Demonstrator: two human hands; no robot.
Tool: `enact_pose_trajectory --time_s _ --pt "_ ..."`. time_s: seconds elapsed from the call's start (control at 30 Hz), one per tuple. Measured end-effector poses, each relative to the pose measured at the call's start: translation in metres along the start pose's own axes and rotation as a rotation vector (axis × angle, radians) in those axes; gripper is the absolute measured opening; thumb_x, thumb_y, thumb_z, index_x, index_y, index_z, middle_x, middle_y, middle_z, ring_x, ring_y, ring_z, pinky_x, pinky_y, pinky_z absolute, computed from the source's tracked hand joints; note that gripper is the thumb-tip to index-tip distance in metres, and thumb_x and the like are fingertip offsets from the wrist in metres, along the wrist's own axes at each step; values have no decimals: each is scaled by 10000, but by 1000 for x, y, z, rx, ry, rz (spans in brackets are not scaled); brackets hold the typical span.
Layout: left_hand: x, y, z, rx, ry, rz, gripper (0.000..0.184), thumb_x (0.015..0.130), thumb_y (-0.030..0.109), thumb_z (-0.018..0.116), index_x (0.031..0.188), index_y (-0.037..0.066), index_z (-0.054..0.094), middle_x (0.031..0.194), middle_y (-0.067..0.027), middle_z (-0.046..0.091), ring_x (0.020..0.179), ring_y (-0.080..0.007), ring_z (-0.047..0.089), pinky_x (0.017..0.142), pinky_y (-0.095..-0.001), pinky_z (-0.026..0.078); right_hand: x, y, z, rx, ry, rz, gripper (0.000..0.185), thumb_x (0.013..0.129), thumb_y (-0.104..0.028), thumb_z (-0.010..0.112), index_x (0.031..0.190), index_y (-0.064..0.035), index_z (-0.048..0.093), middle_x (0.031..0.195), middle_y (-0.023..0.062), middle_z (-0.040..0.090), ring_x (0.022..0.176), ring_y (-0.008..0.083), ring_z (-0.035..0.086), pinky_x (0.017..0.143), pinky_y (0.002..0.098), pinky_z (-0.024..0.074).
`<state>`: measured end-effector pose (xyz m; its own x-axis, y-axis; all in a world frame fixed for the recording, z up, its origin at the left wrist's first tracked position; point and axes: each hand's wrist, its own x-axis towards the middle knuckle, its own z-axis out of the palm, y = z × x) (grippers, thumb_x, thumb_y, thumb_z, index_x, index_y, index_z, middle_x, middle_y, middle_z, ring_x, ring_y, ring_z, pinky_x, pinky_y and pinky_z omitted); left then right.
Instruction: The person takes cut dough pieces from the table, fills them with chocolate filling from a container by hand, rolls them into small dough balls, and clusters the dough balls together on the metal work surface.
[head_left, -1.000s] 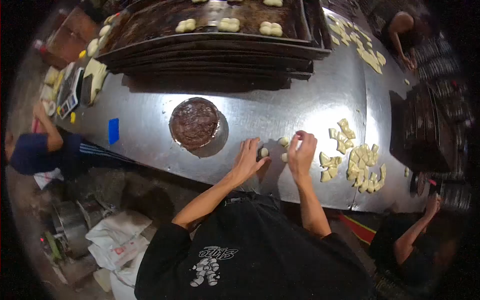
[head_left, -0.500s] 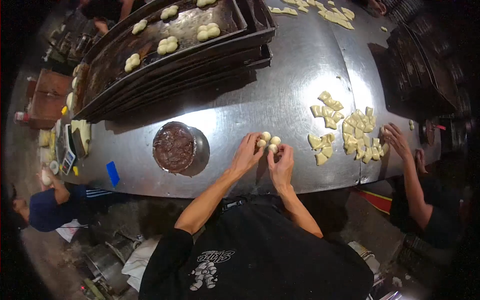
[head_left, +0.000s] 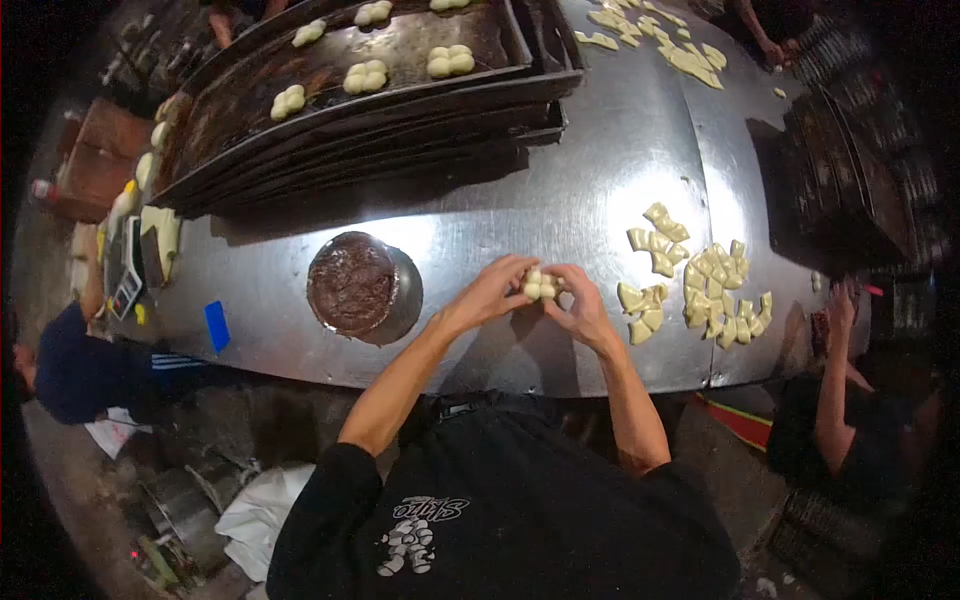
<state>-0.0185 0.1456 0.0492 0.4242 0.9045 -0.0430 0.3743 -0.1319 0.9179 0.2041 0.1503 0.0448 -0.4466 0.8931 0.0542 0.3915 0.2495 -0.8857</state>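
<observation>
Between both hands sits a cluster of small pale dough balls [head_left: 540, 286], pressed against one another above the metal table. My left hand [head_left: 492, 292] curls round the cluster's left side, thumb and fingers touching it. On the opposite side my right hand [head_left: 582, 305] grips it with fingers and thumb. The undersides of the balls are hidden. Left of my hands stands a round bowl of dark brown filling [head_left: 352, 284]. To the right lie flat cut dough pieces [head_left: 712, 280] in several loose groups.
Stacked dark baking trays [head_left: 420, 110] rise at the back left, the top one bearing dough clusters [head_left: 366, 77]. More trays [head_left: 845, 180] stand at the right. A co-worker's hand [head_left: 842, 300] is at the right; another person [head_left: 85, 365] is at the left. A blue strip [head_left: 217, 326] marks the table.
The separate dough balls have been brought together into one tight cluster, with both hands closed in on it. The right co-worker's hand has moved away from the dough pieces. The view has shifted slightly.
</observation>
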Motion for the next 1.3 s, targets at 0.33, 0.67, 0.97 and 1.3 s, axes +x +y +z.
enact_pose_trajectory --time_s 0.33,0.67,0.97,1.3 --pt "-82 -38 55 -17 308 -77 542 867 16 695 1368 44 489 1279 -151 504 1125 -326 559 939 -397 502 -24 -9 56 -154 -92 -141 519 763 3 718 1261 -38 576 1193 168 591 1138 369 542 980 429 447" --pt "-58 -40 20 206 534 22 546 813 -6 701 1328 24 522 1236 -159 550 1150 -348 528 996 -418 459 36 -7 72 -146 -115 -204 510 779 2 713 1264 -28 558 1201 191 578 1096 388 554 965 424 462" --pt "-73 -47 60 52 406 -77 903 887 74 698 1565 -19 109 1564 -304 264 1447 -430 299 1184 -433 294 -7 2 90 599 -32 264 730 879 5 599 1519 80 257 1558 236 339 1457 304 330 1202 405 277" --pt "1 -102 88 370 578 87 564 873 235 725 1334 -17 520 1386 -265 478 1342 -404 427 1128 -467 360 -31 16 72 -6 359 174 504 878 39 499 1380 76 467 1369 230 544 1231 313 563 1018 368 475"
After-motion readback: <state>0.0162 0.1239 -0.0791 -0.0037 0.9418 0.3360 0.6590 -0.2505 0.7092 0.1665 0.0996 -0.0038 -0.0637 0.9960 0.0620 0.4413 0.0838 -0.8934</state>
